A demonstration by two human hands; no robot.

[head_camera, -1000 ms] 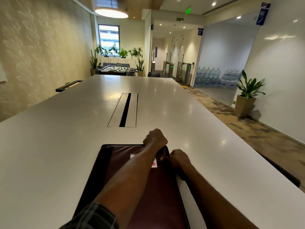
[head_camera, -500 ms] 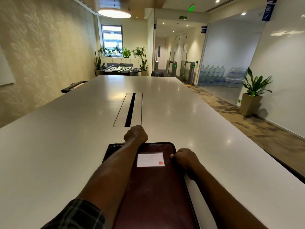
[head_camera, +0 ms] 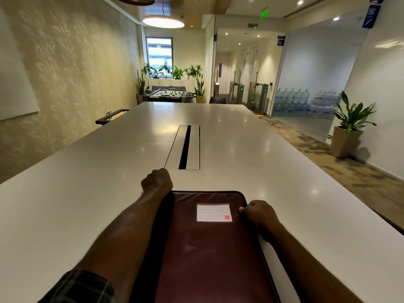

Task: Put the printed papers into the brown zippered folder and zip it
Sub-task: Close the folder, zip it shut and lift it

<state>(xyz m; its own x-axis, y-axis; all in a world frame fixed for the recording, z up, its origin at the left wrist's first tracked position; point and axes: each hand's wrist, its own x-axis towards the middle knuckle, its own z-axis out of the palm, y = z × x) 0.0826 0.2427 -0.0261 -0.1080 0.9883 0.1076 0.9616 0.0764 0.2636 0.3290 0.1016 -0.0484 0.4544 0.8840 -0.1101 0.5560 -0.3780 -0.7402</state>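
Note:
The brown zippered folder lies flat and closed on the white table, right in front of me, with a white label on its cover. My left hand is a closed fist at the folder's far left corner, on the black zipper band; the pull itself is hidden inside the fist. My right hand pinches the folder's right edge near the far right corner. No printed papers are visible.
A cable slot runs down the middle of the table just beyond my left hand. The table's right edge drops to carpet. A potted plant stands by the right wall, and a foosball table at the far end.
My left fist has travelled along the folder's far edge from the right corner to the left corner. My right hand has stayed on the right edge.

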